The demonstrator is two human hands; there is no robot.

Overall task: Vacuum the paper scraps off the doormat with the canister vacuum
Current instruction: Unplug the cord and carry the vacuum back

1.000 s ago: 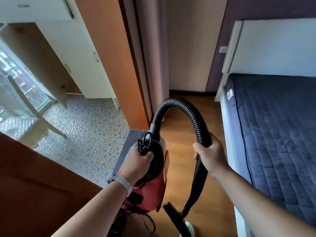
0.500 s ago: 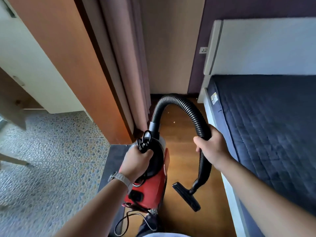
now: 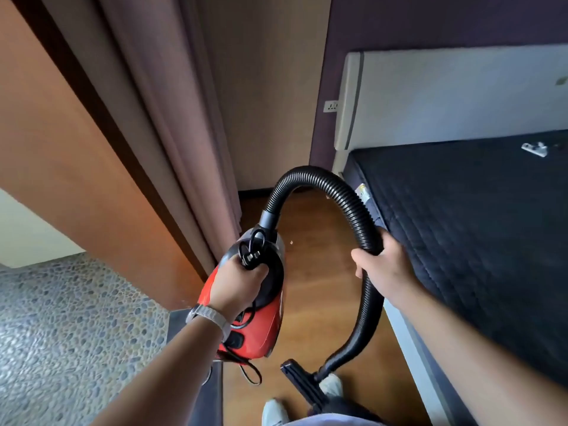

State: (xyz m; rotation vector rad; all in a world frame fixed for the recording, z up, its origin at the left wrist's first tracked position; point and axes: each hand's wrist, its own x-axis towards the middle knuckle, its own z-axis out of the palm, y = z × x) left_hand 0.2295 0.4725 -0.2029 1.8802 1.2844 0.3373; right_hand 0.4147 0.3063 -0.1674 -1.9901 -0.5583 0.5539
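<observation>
Here, both hands carry the vacuum

Our left hand (image 3: pixel 238 284), arm stretched forward, curls round the top handle of the glossy red canister vacuum (image 3: pixel 264 327), held above the wooden floor (image 3: pixel 310 287). Our right hand (image 3: pixel 384 265) grips the ribbed black hose (image 3: pixel 313 176), which arches up, then drops to the flat nozzle (image 3: pixel 302 382). The dark grey doormat (image 3: pixel 179 322) lies along the floor's left edge, partly under the canister; one pale paper scrap (image 3: pixel 291 241) sits on the wood.

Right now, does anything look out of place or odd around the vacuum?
The power cord is coiled on the red canister under the gripping left hand, one loop dangling below, so it may be unplugged. A pale scrap lies on the wooden floor, off the doormat. The right hand holds the hose.
</observation>
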